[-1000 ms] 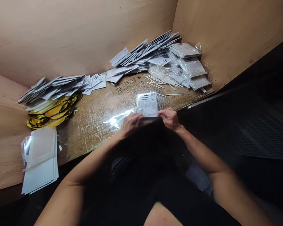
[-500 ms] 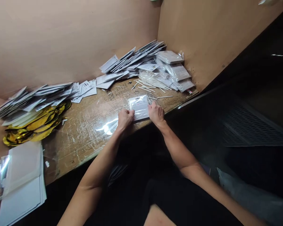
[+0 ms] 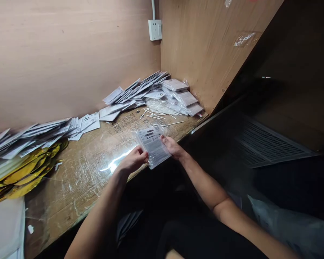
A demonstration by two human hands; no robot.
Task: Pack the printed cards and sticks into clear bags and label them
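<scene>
A flat pack of printed cards [image 3: 155,145] in clear plastic is tilted above the table's front edge. My right hand [image 3: 172,146] grips its right side, thumb on top and the other fingers hidden beneath. At the lower left edge, my left hand [image 3: 136,158] is closed with its thumb and curled fingers against the plastic. Several thin white sticks [image 3: 156,117] lie just beyond the pack. Farther back is a heap of similar wrapped packs [image 3: 187,98].
Loose printed cards [image 3: 140,90] are piled along the back wall, with more cards [image 3: 40,135] at the left. Gold foil pieces [image 3: 29,172] and large white sheets [image 3: 5,223] lie at the near left. Cardboard covers the table [image 3: 78,169]. A socket [image 3: 154,30] is in the corner.
The pack has been lifted off the table and tilted. My right hand has shifted from its edge to a grip around its side. The view has swung right and up.
</scene>
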